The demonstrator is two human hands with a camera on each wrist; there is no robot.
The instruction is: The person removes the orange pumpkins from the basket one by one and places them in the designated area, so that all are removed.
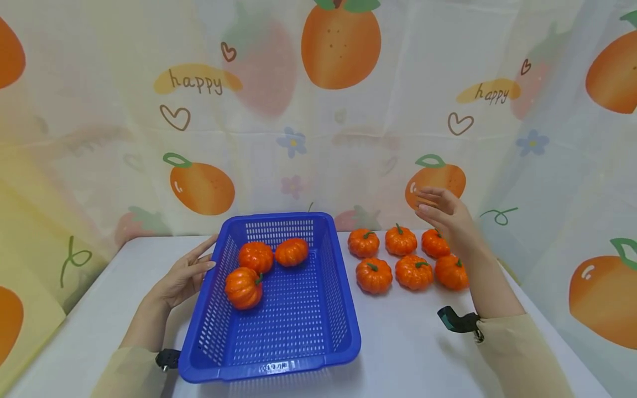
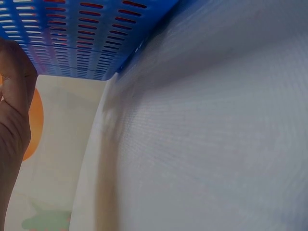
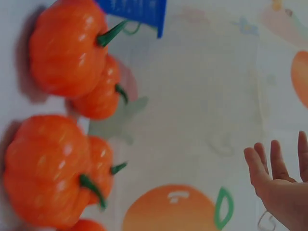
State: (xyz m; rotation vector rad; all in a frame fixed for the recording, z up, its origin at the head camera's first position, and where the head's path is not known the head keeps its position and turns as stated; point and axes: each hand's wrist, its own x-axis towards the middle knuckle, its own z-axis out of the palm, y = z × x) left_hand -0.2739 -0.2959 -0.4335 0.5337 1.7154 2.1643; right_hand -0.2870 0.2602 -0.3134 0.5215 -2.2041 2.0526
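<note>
A blue plastic basket (image 1: 308,362) with slotted walls holds three small orange pumpkins, one of them a ribbed pumpkin (image 1: 243,288) with a green stem. My left hand (image 1: 180,277) is at the basket's left side, its fingers fairly straight and its fingertips right at the rim. In the left wrist view that hand (image 2: 14,91) lies along the outside of the slotted wall. My right hand (image 1: 450,220) is raised above the loose pumpkins at the right, fingers spread loosely, holding nothing. The right wrist view shows this hand (image 3: 284,195) apart from the pumpkins.
Right of the basket, several orange pumpkins stand in two rows on the white table (image 1: 398,342), the front middle one (image 1: 414,272) among them. The right forearm partly hides the rightmost ones. A fruit-printed curtain (image 1: 318,143) hangs behind the table.
</note>
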